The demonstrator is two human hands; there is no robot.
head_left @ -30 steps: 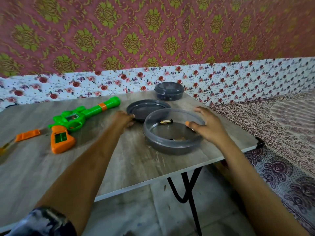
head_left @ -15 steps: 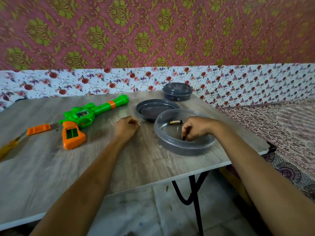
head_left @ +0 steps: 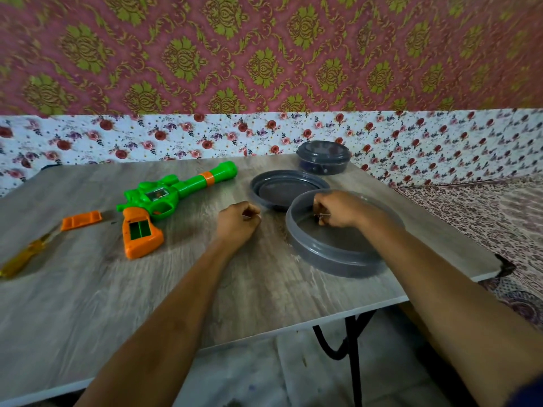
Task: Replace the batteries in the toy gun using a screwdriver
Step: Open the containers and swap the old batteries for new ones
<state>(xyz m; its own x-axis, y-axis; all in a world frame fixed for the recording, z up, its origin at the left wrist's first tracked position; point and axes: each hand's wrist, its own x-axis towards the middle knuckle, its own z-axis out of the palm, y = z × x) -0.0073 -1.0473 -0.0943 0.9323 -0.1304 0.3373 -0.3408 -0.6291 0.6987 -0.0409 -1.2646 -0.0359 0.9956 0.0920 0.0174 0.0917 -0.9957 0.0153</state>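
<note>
Inside the round grey plastic container [head_left: 338,254], the right hand [head_left: 338,210] pinches a small battery. Well to its left, past the loosely curled left hand [head_left: 238,223], lies the green-and-orange toy gun [head_left: 158,201], grip compartment open upward.

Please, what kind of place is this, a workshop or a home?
Probably a room in a home, not a workshop. The wall has ornate pink and gold wallpaper over a flowered strip, a patterned cloth lies to the right, and the work is done on a small folding table.
</note>
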